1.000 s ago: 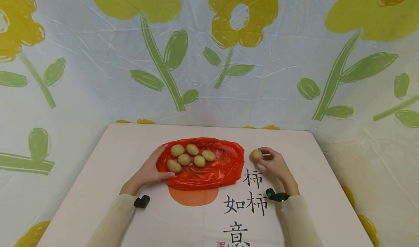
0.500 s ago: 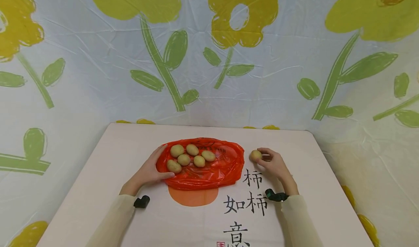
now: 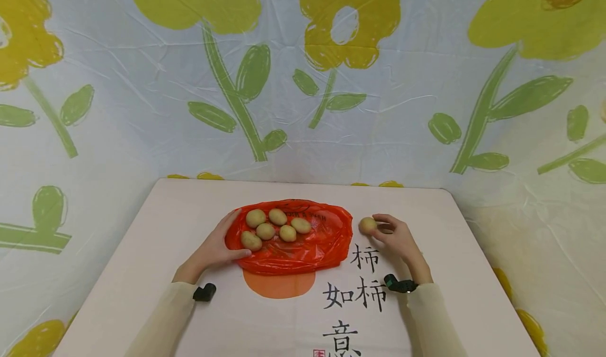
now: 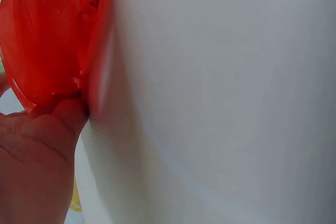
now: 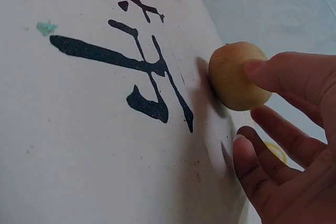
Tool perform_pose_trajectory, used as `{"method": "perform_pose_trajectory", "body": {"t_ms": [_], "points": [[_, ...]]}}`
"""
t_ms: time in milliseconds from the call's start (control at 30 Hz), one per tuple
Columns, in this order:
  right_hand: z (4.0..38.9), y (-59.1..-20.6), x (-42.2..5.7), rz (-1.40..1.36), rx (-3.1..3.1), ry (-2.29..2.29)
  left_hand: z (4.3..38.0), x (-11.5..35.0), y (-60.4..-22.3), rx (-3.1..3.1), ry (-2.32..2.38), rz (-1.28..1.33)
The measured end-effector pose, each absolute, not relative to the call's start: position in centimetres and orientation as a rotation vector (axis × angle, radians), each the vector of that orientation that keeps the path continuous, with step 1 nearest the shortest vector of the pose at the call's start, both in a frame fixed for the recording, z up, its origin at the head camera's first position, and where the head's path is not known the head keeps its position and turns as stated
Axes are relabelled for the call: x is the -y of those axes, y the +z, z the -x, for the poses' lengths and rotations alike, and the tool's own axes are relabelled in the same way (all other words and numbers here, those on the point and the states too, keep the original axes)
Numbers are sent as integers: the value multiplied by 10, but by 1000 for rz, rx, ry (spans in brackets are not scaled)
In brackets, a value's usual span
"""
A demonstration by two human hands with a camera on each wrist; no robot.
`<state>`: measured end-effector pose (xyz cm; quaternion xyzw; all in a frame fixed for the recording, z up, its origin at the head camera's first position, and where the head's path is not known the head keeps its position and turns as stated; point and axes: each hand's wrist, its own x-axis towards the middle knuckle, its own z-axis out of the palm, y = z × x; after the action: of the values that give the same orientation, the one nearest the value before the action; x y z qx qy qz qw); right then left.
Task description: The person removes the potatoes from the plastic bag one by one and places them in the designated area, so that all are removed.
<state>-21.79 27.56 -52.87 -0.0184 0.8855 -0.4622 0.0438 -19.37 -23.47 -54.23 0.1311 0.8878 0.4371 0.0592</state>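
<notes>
In the head view, a red plastic bag [image 3: 326, 241] lies spread in an oval on the table, with several potatoes [image 3: 288, 233] resting on its left half. My left hand [image 3: 214, 246] holds the bag's left end between spread thumb and fingers. The left wrist view shows that thumb [image 4: 71, 114] against the red plastic [image 4: 47, 40]; most of its fingers are out of sight. Right of the bag, my right hand [image 3: 396, 237] pinches a single potato [image 3: 367, 226] low over the table. In the right wrist view, the thumb lies on this potato [image 5: 231, 80] and other fingers hang loosely below.
The pale table [image 3: 426, 210] carries black brush characters [image 3: 364, 259] and an orange shape [image 3: 279, 286] printed in front of the bag. A flowered cloth [image 3: 293, 146] hangs behind the table's back edge. Each wrist wears a small black camera [image 3: 204, 293].
The single potato has shifted slightly left, toward the bag, at my right fingertips. My left hand, the bag and the potatoes on it stay in place.
</notes>
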Motion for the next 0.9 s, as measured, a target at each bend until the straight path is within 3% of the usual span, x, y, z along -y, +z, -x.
{"method": "perform_pose_trajectory", "body": {"t_ms": [600, 900], "points": [[213, -519, -274, 107, -2687, -1356, 193, 237, -539, -2668, 1312, -412], [219, -489, -267, 220, -2819, -1383, 198, 237, -540, -2732, 1220, -501]]}}
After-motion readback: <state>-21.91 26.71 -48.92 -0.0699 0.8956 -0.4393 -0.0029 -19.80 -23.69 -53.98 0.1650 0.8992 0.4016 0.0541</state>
